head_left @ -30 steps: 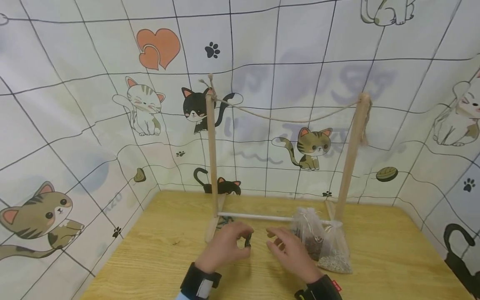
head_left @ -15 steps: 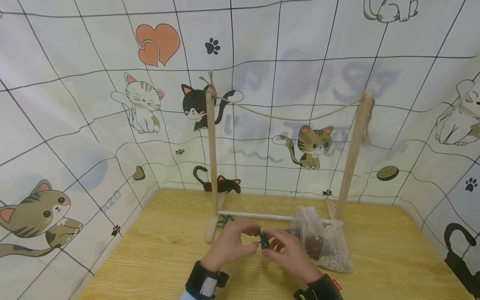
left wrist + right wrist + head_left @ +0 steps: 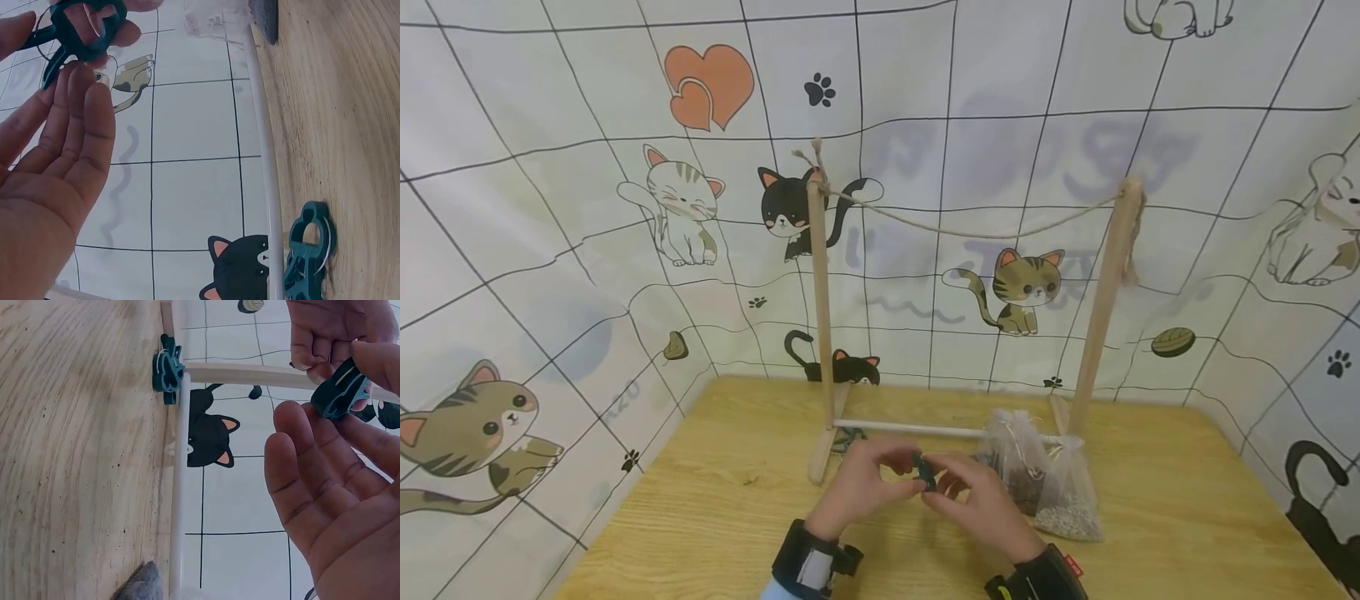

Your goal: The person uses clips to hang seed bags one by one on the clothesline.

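One green clip (image 3: 65, 39), pinched by left hand (image 3: 863, 483) and right hand (image 3: 981, 502) (indistinct from head, looped at left wrist).

We had bare tabletop (image 3: 700, 500) beside the left hand (image 3: 863, 482), but mesh bags (image 3: 1070, 500) blocked the right hand's (image 3: 976, 500) outer side. Ahead, a white rod (image 3: 917, 429) crossed low between two wooden posts (image 3: 822, 308); above it, beneath the sagging cord (image 3: 970, 236), we saw a wide gap. Teal clips (image 3: 309, 256) obstructed the rod's left end.
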`<state>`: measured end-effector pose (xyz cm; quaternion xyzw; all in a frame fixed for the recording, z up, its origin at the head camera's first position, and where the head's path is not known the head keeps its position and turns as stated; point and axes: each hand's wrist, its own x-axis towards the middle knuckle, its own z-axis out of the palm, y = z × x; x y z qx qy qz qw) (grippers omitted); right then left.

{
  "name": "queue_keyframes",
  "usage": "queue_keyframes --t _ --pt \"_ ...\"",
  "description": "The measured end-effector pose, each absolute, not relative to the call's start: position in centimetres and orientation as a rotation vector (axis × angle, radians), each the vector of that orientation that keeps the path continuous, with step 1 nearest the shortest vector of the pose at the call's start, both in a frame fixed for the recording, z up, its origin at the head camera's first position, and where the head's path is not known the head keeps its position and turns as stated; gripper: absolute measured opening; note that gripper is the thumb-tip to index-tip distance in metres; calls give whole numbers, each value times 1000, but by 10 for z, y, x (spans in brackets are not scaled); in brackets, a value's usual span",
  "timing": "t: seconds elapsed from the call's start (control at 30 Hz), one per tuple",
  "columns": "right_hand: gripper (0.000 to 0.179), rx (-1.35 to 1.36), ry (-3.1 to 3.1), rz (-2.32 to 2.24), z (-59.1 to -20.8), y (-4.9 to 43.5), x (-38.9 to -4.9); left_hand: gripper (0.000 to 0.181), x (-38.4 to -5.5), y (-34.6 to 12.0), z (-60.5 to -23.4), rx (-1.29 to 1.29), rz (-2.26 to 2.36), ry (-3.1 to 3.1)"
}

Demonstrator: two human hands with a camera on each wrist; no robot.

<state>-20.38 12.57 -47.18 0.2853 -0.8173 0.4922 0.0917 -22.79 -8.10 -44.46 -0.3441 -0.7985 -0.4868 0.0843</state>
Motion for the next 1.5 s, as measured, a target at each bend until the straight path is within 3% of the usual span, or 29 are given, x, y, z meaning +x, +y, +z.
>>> queue_keyframes --t 0.17,0.43,0.7,0.97,1.13,1.5 --pt "46 777 -2502 1429 -470 132 -208 30 -229 -83 -444 -957 -1532 -2348" --pt "36 297 -2366 1182 -471 167 -223 23 -228 -87 -438 -823 -1559 -2352" --pt "50 20 -2496 1079 -471 189 -236 21 -228 -89 -437 -816 -1583 -2328" --pt "44 -53 -2658 995 -473 191 -252 12 -226 -89 -437 -824 -1546 -2326" --pt "26 -48 -2694 936 -474 189 -261 8 -223 -86 -432 -766 -1517 -2382" --pt "31 -28 -2650 975 -477 185 -266 6 -226 -90 -438 -790 -1528 -2331"
